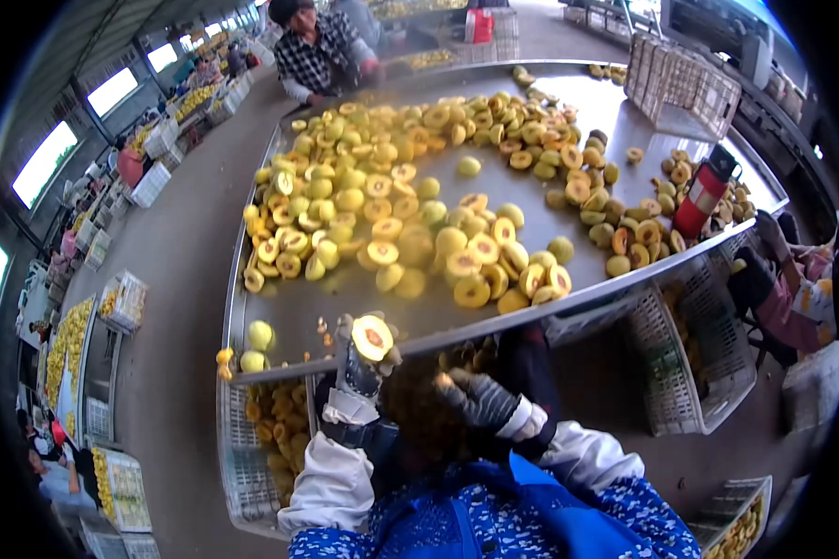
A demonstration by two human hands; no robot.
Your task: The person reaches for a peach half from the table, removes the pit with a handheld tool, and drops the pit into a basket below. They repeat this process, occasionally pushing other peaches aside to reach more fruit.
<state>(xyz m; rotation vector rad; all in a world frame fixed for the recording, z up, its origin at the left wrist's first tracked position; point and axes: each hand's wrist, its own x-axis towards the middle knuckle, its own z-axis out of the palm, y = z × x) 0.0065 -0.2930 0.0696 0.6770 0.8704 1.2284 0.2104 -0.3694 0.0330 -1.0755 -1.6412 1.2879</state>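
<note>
My left hand (359, 368), in a dark glove, is closed around a peach half (373, 337) at the near edge of the metal table. The cut face points up and shows a pale centre. To the right and lower, my gloved right hand (483, 399) has its fingers curled together in front of my body. A small orange-brown spot shows at its fingertips, and I cannot tell what it is. Many halved yellow peaches (382, 252) lie heaped on the metal table (322, 312). Two pale peaches (260, 335) sit near the left corner, with small scraps beside them.
Below the table stands a white crate (242, 466) with peach pieces; another crate (667, 373) is at the right. A red bottle (704, 194) and a tipped crate (685, 88) rest on the table. One person (322, 51) works opposite, another (797, 279) sits at right.
</note>
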